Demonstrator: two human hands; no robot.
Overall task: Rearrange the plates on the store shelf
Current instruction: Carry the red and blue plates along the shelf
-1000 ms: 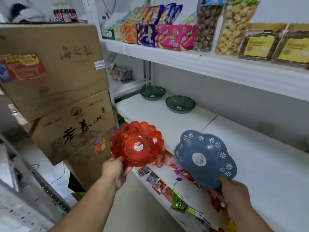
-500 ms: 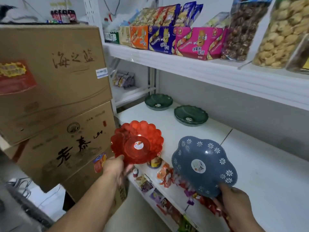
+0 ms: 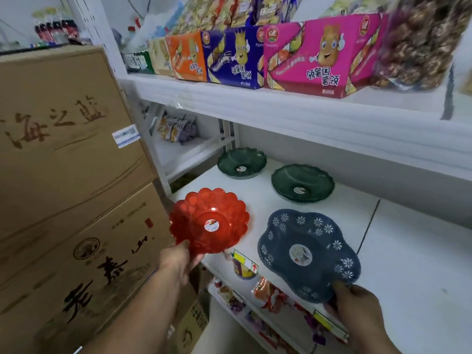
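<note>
My left hand [image 3: 180,260] grips the near rim of a red scalloped plate [image 3: 209,221], held over the left front corner of the white shelf [image 3: 408,264]. My right hand [image 3: 357,302] pinches the near edge of a blue flower-patterned plate [image 3: 306,254], which hangs over the shelf's front edge. Two dark green plates rest on the shelf behind them: one at the back left [image 3: 241,162], the other [image 3: 302,183] to its right.
Stacked cardboard boxes [image 3: 69,187] stand close on the left. The upper shelf [image 3: 281,108] carries snack boxes [image 3: 319,57] and hangs over the plates. Packaged snacks [image 3: 270,295] fill the shelf below. Bare white shelf stretches to the right.
Both hands have carried their plates forward and up, from in front of the shelf edge to over it. My view has come closer to the shelf.
</note>
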